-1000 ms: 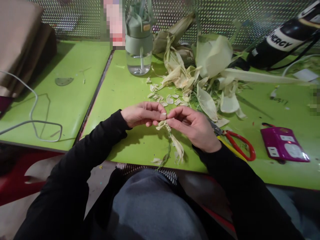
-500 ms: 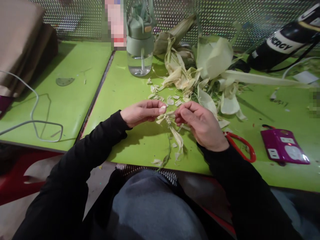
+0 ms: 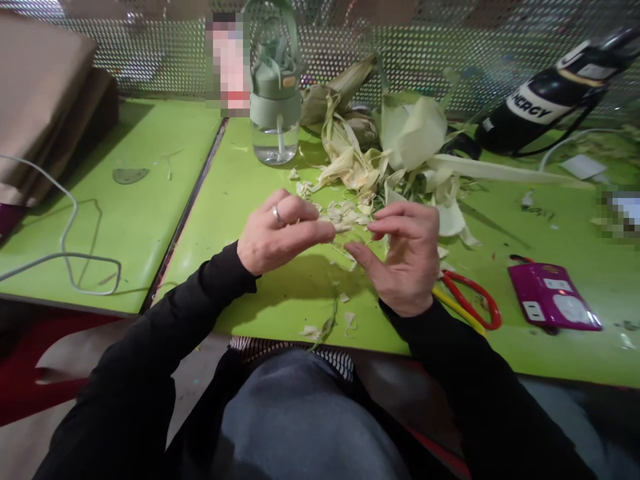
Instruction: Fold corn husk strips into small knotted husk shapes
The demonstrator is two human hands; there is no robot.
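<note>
On green table (image 3: 280, 300), husks (image 3: 415, 133), scissors (image 3: 494, 315), clear bottle (image 3: 275, 107)

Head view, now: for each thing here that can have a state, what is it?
Left hand: fingers closed, seemingly on a pale husk strip
Right hand: open, thumb and fingers apart
Clear bottle: upright, partly filled
Black bottle: slanted in the picture; true tilt unclear
Purple power socket: red light lit
Red-handled scissors: lying down; blades hidden
Husks: loosely heaped
Husk scraps: scattered
</note>
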